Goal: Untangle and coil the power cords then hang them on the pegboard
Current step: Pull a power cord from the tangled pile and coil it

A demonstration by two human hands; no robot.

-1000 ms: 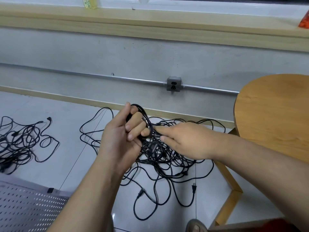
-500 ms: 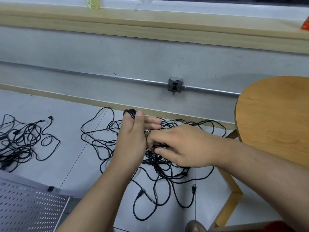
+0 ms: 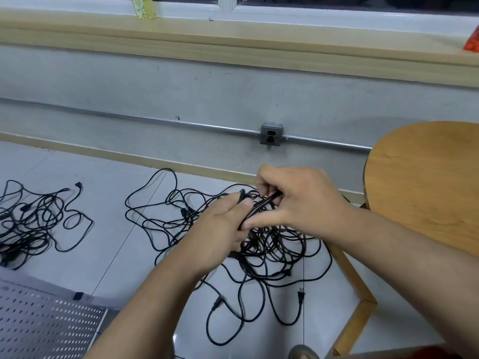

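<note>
A tangle of black power cords (image 3: 272,255) lies on the white floor in front of me, with loose plugs (image 3: 300,297) at its near side. My left hand (image 3: 220,229) grips a small bundle of coiled cord (image 3: 255,207) above the tangle. My right hand (image 3: 298,200) meets it from the right, fingers curled and pinching the same cord strands. A second tangle of black cords (image 3: 33,221) lies on the floor at the far left. The grey pegboard (image 3: 44,325) shows at the bottom left corner.
A round wooden stool (image 3: 425,182) stands at the right, its leg (image 3: 355,294) touching the tangle's edge. A metal wall socket (image 3: 271,133) on a conduit sits on the grey wall behind. A foot (image 3: 303,353) shows at the bottom edge.
Both hands have shifted right and lower over the tangle. My left hand has closed round the coiled cord, and my right hand has curled over it and now pinches the strands.
</note>
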